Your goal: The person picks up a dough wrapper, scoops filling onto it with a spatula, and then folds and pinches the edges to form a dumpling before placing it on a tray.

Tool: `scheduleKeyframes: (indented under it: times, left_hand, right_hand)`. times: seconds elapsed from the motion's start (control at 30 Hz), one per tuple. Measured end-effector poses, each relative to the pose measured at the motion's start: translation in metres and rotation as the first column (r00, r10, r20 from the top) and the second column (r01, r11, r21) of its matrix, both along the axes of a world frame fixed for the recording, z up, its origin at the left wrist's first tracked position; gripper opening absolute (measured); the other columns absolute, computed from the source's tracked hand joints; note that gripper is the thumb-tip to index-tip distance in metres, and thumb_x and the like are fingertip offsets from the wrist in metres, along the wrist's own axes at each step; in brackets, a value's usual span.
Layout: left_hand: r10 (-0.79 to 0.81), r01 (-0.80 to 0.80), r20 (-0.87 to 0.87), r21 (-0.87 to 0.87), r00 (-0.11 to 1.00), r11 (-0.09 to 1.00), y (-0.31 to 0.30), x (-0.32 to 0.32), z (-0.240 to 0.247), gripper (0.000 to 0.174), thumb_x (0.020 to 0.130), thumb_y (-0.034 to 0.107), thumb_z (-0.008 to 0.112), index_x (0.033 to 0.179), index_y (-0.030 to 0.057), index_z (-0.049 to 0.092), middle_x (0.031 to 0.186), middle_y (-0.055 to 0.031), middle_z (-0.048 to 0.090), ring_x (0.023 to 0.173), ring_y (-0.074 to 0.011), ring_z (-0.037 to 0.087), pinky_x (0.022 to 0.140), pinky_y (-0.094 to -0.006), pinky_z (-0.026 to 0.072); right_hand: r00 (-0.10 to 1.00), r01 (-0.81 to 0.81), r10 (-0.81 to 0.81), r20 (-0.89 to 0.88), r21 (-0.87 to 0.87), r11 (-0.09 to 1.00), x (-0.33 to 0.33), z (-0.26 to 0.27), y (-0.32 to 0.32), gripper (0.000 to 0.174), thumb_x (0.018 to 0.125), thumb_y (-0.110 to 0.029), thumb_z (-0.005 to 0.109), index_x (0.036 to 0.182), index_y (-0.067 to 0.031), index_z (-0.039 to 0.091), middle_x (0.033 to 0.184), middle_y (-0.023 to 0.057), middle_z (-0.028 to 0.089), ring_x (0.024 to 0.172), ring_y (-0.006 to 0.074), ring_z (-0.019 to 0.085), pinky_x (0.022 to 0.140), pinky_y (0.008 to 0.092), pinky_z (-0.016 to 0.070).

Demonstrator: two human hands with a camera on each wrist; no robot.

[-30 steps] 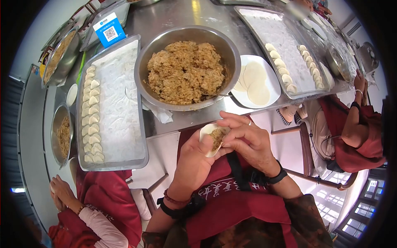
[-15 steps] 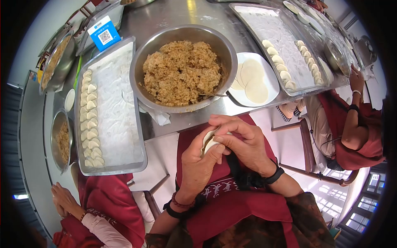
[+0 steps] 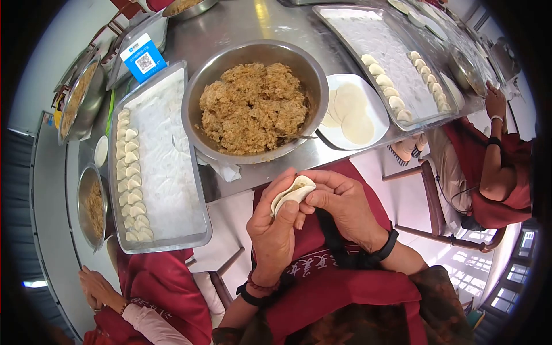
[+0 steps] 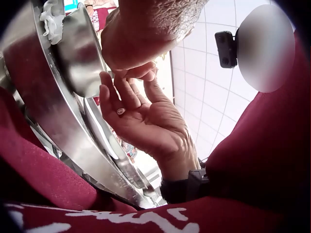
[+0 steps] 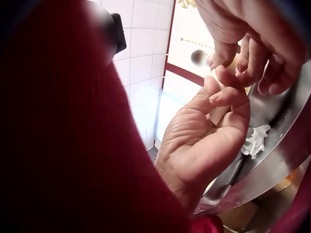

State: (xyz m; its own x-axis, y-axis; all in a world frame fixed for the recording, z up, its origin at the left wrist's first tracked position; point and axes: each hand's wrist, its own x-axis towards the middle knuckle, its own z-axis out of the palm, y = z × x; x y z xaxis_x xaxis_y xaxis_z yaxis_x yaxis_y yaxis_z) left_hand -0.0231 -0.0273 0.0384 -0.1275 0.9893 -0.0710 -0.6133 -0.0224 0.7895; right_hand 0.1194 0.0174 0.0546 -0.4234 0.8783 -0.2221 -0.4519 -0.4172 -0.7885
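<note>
A half-folded dumpling (image 3: 293, 194) sits between my two hands in front of the apron, with a little filling showing in the gap along its upper edge. My left hand (image 3: 272, 233) cups it from the left, thumb on the near side and fingers behind. With thumb and fingers, my right hand (image 3: 347, 206) pinches its right end. The left wrist view shows the ringed right hand (image 4: 153, 121) below the left hand (image 4: 150, 36); there the dumpling is hidden behind fingers. Beyond the hands stands a large steel bowl (image 3: 195, 129) of minced filling (image 3: 253, 106).
A tray (image 3: 167, 149) with rows of dumplings (image 3: 131, 172) lies left of the bowl. On the right are a white plate (image 3: 376, 129) of round wrappers (image 3: 356, 123) and another dumpling tray (image 3: 368, 34). People in red aprons sit on both sides. A crumpled tissue (image 3: 227, 171) lies near the table edge.
The wrapper was spread open with filling showing a second ago; it is now folded over into a half-moon. My fingers have closed in around it and the thumbs have shifted along its edge.
</note>
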Motion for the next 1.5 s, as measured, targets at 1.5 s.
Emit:
scheduleKeyframes:
  times: [1.5]
  left_hand:
    - [-0.131,0.129,-0.11,-0.027,0.985,0.991,-0.005,0.004,-0.006,0.053,0.101,0.013,0.056,0.147,-0.0048,0.036,0.113,-0.0124,0.063,0.089,-0.0167,0.063,0.068,-0.0249,0.0488]
  right_hand:
    - [0.999,-0.021,0.023,-0.033,0.059,0.998,0.006,-0.016,0.002,0.009,0.094,0.0,0.061,0.102,0.0051,0.063,0.098,0.0141,0.067,0.066,0.0115,0.057,0.059,0.0295,0.0573]
